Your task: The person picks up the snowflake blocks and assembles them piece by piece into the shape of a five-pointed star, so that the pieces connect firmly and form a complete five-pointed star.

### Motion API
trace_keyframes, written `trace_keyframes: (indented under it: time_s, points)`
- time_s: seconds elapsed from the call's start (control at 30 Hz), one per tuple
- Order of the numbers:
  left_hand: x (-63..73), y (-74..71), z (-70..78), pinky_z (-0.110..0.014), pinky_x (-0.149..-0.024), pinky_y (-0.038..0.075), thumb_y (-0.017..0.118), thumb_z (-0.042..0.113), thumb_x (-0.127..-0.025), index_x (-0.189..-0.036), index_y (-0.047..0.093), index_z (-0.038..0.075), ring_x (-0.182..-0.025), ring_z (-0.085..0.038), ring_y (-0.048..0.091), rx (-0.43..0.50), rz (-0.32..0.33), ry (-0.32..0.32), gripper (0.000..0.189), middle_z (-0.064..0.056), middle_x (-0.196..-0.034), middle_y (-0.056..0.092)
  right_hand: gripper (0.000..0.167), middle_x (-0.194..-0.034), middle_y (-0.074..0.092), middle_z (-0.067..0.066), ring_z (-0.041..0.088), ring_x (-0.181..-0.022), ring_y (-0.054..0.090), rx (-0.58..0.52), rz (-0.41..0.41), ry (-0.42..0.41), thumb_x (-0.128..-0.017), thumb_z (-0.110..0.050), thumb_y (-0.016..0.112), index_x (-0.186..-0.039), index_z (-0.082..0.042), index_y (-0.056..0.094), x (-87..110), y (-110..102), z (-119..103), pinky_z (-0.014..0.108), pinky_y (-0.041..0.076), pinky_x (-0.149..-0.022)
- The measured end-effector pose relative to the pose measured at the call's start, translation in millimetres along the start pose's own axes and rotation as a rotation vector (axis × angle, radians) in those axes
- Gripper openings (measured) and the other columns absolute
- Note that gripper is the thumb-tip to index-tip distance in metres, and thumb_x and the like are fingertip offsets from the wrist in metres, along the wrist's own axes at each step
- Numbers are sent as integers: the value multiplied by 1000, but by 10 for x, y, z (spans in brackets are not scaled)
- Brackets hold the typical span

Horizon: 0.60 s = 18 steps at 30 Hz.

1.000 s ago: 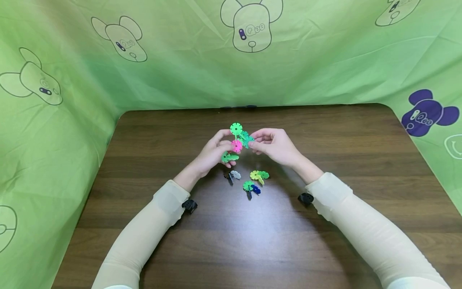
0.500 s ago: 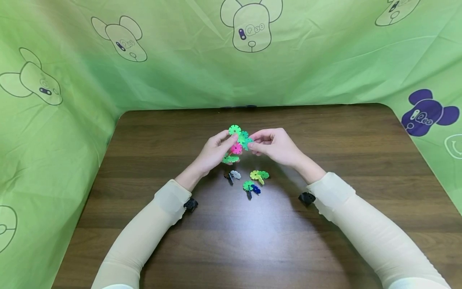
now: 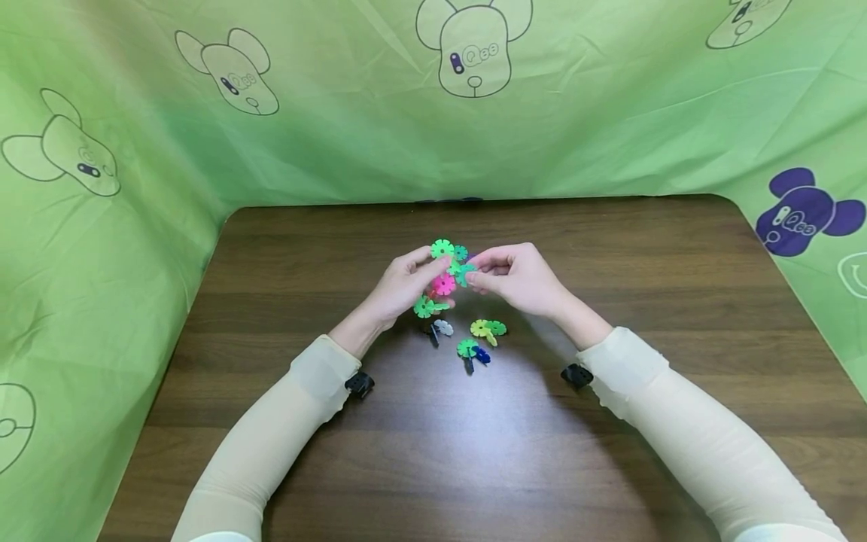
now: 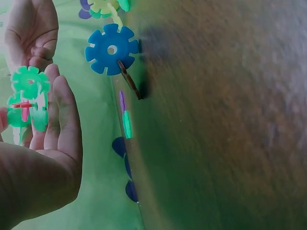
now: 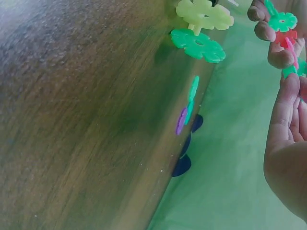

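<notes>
Slotted flower-shaped plastic discs are joined into a chain held up between both hands over the table. My left hand grips the chain from the left, its thumb over the upper green disc. Below the thumb sits a pink disc, and lower down a green disc. With thumb and fingertips, my right hand pinches a teal disc at the chain's right side. Fingers hide part of the chain. In the left wrist view, the held green discs show red pieces among them.
On the brown table, nearer the body, lie three small joined groups: a grey-and-black one, a yellow-and-green one, and a green, blue and black one. Beyond them, purple and teal pieces lie near the far edge.
The left thumb has moved up from the pink disc to the upper green disc. The chain has shifted slightly toward the body. The right hand keeps pinching the teal disc.
</notes>
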<state>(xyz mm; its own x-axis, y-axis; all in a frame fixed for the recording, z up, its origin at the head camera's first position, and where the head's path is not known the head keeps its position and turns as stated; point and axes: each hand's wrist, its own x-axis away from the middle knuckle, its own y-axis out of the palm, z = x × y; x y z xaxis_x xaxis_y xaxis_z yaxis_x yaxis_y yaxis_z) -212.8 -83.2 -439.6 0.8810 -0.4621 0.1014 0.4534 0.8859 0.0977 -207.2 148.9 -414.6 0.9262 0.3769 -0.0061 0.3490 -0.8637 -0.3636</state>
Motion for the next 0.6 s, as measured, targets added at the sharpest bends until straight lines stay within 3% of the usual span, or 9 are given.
trace_keyframes:
  time_s: [0.2, 0.4, 0.6]
  points:
    - [-8, 34, -6, -46, -85, 61, 62, 35, -106, -117, 62, 8, -80, -34, 76, 45, -8, -47, 28, -24, -103, 69, 17, -87, 75, 13, 42, -84, 74, 8, 24, -8, -96, -9, 76, -107, 5, 76, 7, 18, 43, 46, 63, -75]
    - [-19, 89, 0, -59, -88, 57, 62, 36, -106, -128, 60, 8, -82, -35, 76, 109, 17, -89, 36, -31, -112, 68, 18, -87, 74, 15, 43, -84, 73, -8, 63, -22, -95, -7, 76, -108, 5, 75, 10, 39, 48, 44, 63, -73]
    - [-4, 49, 8, -47, -84, 61, 62, 38, -105, -123, 62, 6, -80, -33, 76, 62, 40, -82, 37, -17, -96, 70, 26, -98, 74, 19, 46, -91, 72, -28, -8, 36, -97, -12, 75, -117, 5, 72, -27, 6, 13, 37, 62, -80]
